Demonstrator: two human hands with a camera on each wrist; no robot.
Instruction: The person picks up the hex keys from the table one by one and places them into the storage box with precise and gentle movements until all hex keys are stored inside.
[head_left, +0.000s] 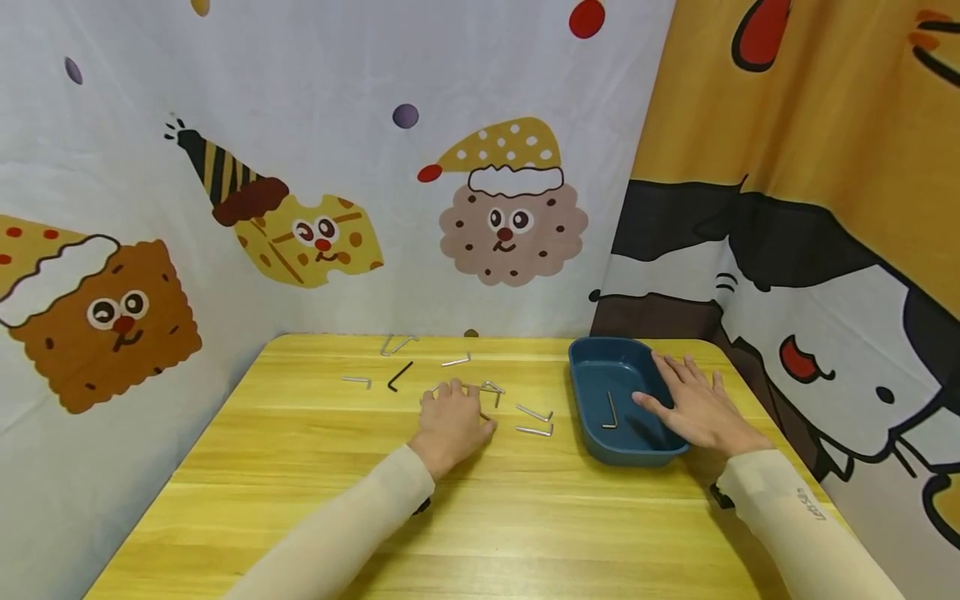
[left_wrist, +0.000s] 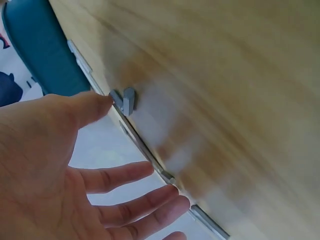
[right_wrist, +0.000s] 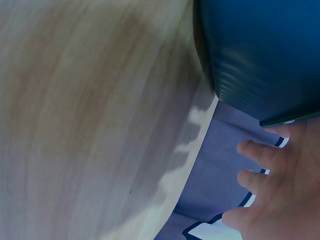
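My left hand (head_left: 450,421) is over the table among several L-shaped hex keys, its fingers spread and slightly bent. In the left wrist view the thumb tip overlaps the end of a hex key (left_wrist: 128,101), and the other fingertips are close to more keys. A blue plastic bin (head_left: 633,457) stands at the right with one hex key (head_left: 612,412) on its floor. My right hand (head_left: 701,408) rests at the bin's right rim, thumb reaching over the inside and fingers extended along the outside.
Two silver hex keys (head_left: 534,431) lie between my left hand and the bin. Farther back are a black hex key (head_left: 400,377) and several silver ones (head_left: 456,361). Printed curtains (head_left: 337,125) hang behind the wooden table (head_left: 525,533).
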